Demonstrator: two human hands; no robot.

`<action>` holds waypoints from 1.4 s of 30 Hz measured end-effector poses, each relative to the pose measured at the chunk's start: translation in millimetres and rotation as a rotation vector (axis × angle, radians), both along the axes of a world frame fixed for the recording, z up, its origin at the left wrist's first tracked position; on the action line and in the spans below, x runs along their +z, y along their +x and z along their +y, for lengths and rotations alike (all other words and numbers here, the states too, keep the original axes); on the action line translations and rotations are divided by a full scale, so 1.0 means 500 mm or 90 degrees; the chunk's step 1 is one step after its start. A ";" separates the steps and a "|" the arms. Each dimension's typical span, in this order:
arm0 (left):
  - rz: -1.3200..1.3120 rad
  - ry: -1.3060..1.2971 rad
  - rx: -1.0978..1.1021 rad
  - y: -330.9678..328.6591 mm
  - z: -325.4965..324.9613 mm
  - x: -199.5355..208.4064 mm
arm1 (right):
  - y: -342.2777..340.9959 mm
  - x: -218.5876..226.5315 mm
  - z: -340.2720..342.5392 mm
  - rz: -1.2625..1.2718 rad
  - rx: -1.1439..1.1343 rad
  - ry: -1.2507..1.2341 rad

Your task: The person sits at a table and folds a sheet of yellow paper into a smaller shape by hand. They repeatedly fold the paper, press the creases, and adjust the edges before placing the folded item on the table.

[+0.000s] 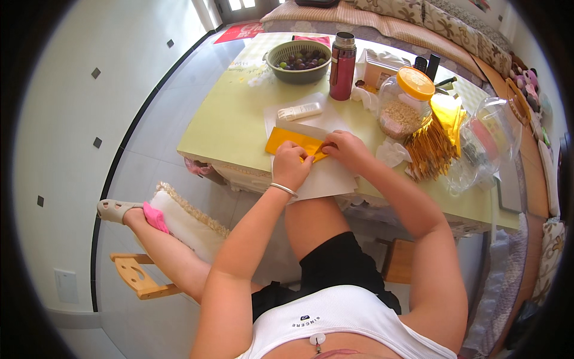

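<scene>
A strip of shiny golden-yellow paper lies at the table's near edge, over white sheets. My left hand, with a bangle on its wrist, pinches the strip's near edge with thumb and forefinger. Close beside it, my right hand has its fingers closed on the strip's right end. Part of that end is hidden under my fingers. Just beyond the strip rests a white bottle on its side.
A grey-green colander of grapes and a red thermos stand farther back. To the right are an orange-lidded jar of pale grains, a stack of gold foil paper, crumpled tissue and a clear plastic bag.
</scene>
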State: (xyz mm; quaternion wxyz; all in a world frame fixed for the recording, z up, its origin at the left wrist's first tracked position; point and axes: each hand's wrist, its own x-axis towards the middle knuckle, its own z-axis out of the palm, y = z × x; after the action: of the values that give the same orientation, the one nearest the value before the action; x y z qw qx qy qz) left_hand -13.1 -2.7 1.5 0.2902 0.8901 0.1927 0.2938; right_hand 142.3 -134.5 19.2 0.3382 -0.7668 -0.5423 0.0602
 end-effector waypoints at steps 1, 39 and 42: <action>0.010 -0.021 0.018 0.004 -0.002 0.002 | 0.000 -0.006 0.002 -0.002 -0.022 0.007; 0.105 0.271 -0.101 -0.067 0.093 0.049 | -0.082 -0.003 -0.044 -0.244 0.171 -0.177; 0.025 0.361 -0.185 -0.096 0.124 0.051 | -0.063 0.030 -0.052 -0.179 0.237 -0.176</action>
State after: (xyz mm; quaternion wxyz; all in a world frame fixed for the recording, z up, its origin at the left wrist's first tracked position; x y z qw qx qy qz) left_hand -61.2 59.5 26.9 0.0654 0.9592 -0.0205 0.2743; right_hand 110.7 -160.4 34.3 0.1349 -0.6937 -0.7020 0.0879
